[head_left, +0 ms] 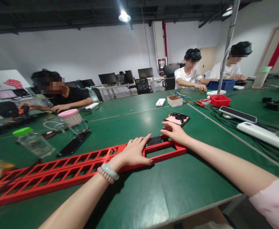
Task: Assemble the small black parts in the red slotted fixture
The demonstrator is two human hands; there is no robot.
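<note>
A long red lattice frame point(67, 163) lies across the green table from the left edge to the middle. My left hand point(133, 151) rests over it with thumb and fingers spread, open. Beside its fingertips, a black textured block point(154, 141) sits in the frame's right end section. Over that same end, my right hand point(175, 132) is curled with thumb and fingertips close together in a pinch. Whatever is between those fingertips is too small to make out. Just behind the right hand is a shallow black tray point(177, 118) with a pink base and small dark parts.
A phone point(74, 144), a green-lidded jar point(34, 143) and a pink-lidded jar point(74, 122) stand behind the frame. Pliers point(201, 104), a red bin point(220, 100) and a white power strip point(265, 135) lie to the right. Several people work around the table.
</note>
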